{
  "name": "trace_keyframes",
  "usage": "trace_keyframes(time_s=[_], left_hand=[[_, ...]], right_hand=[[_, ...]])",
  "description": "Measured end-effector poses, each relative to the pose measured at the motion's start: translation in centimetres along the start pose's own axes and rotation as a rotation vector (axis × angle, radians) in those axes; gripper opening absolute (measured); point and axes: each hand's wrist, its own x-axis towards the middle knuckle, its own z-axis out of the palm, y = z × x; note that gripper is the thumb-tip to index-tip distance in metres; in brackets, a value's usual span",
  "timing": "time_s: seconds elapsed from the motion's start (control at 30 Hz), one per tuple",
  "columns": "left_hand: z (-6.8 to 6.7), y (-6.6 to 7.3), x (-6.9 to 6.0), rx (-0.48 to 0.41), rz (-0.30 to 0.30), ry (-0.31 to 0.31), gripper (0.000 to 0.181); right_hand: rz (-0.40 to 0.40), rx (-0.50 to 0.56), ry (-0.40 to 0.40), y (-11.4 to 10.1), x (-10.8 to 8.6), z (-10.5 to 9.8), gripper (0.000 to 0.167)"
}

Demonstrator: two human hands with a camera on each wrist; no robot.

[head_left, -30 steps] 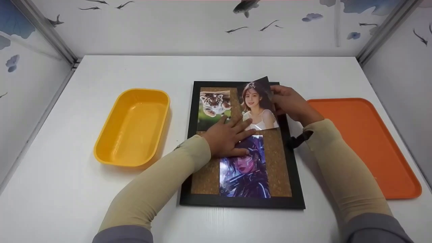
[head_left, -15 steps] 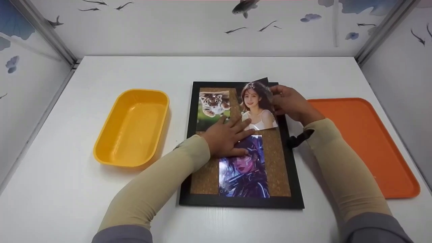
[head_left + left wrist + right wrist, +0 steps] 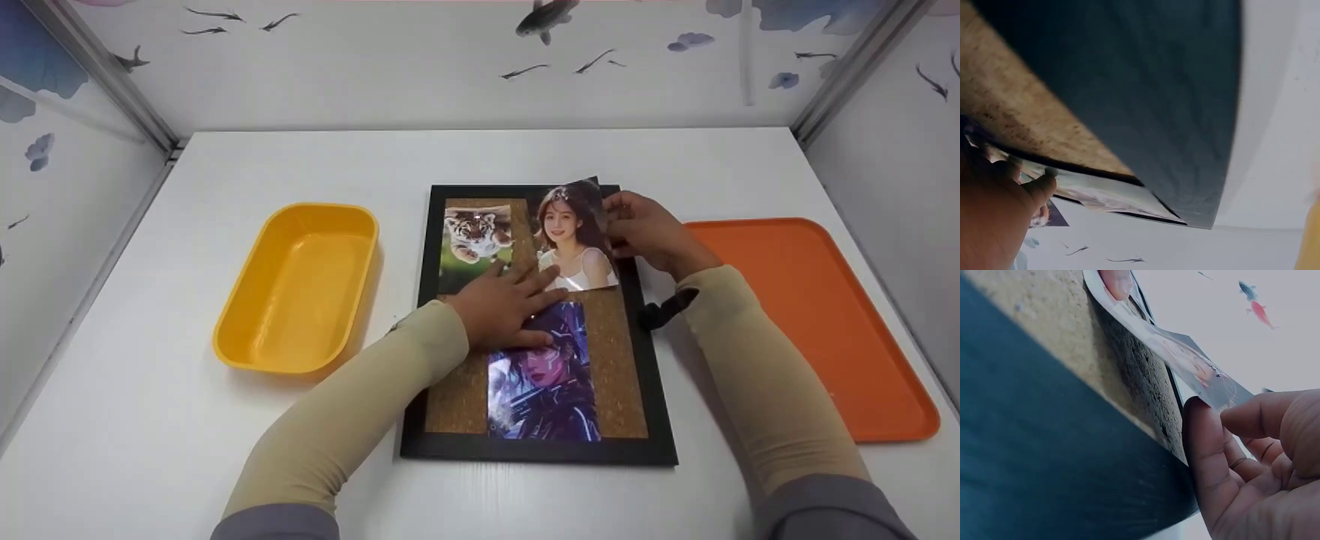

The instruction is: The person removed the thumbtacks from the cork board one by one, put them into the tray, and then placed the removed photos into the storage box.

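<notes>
Lying askew over the top right of a cork board (image 3: pixel 616 367), the portrait photo (image 3: pixel 577 232) is pinched along its right edge between the thumb and fingers of the right hand (image 3: pixel 649 231). That edge is lifted off the cork, as seen from the right wrist, and the sheet is bent in a curve; its top corner is carried past the black frame (image 3: pixel 662 427). By the left hand (image 3: pixel 499 306), nothing is gripped: its fingers are spread wide, with the portrait's lower edge touched by fingertips and the thumb laid over a purple picture (image 3: pixel 544 401) at the bottom of the board. To the portrait's left, a tiger photo (image 3: pixel 476 236) is set flat on the cork. The board is flanked on the white table (image 3: pixel 150 300) by a yellow bin (image 3: pixel 300 300) on the left and an orange tray (image 3: pixel 795 300) on the right, partly hidden by the right arm.
</notes>
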Motion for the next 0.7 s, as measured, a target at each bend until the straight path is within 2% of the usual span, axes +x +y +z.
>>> trace_keyframes(time_s=[0.2,0.27,0.4,0.57,0.7], left_hand=[[-1.2,0.1,0.0,-0.148,0.005,0.023,0.08],[-1.6,0.1,-0.2,-0.186,0.018,0.05,0.076],[-2.9,0.4,-1.1,-0.208,0.028,0.128,0.066],[-4.8,0.4,-3.7,-0.202,-0.006,0.273,0.062],[-5.5,-0.6,-6.9,-0.246,-0.055,0.415,0.061]], right_hand=[[-0.007,0.03,0.005,0.0,-0.2,-0.1,0.026],[-0.013,0.045,0.001,0.1,-0.2,-0.2,0.026],[-0.018,0.054,0.001,0.1,-0.2,-0.2,0.027],[-0.017,0.055,0.01,0.0,-0.1,-0.2,0.028],[-0.017,0.063,0.008,0.0,-0.2,-0.2,0.028]])
